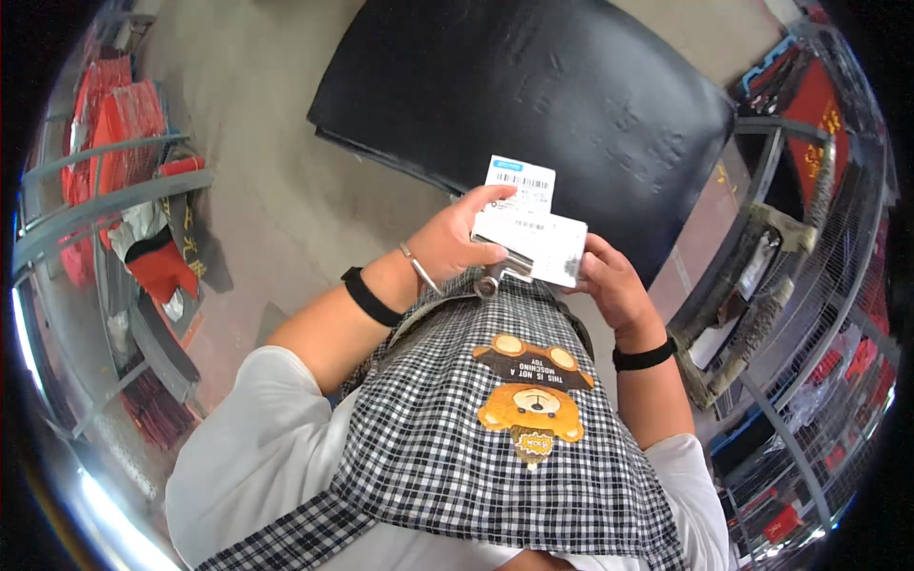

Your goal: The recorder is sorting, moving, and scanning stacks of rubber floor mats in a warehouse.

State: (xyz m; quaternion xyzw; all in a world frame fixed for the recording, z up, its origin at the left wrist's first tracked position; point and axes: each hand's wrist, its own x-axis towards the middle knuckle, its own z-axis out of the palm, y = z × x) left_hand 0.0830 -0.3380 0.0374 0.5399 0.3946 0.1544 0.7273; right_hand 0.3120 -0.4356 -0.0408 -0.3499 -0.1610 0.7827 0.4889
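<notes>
Two white printed labels are held in front of my apron. The upper label [533,179] has a blue patch and a barcode. Overlapping its lower part is the second label [560,243], with a smaller barcode and a dark smudge near one corner. My left hand [446,246] is closed, with thumb and fingers pinching the labels from the left. Closed fingers of my right hand [614,284] grip the lower label's right edge. Below the labels, beside my left thumb, shows a shiny metal piece with a round end [488,285]; how it is held is hidden.
Beyond my hands spreads a large black, creased, leather-like sheet [457,86]. Metal racks stand on both sides: the left rack [114,209] holds red wrapped goods, the right rack [776,162] holds red items and a grey-brown bundle [747,314].
</notes>
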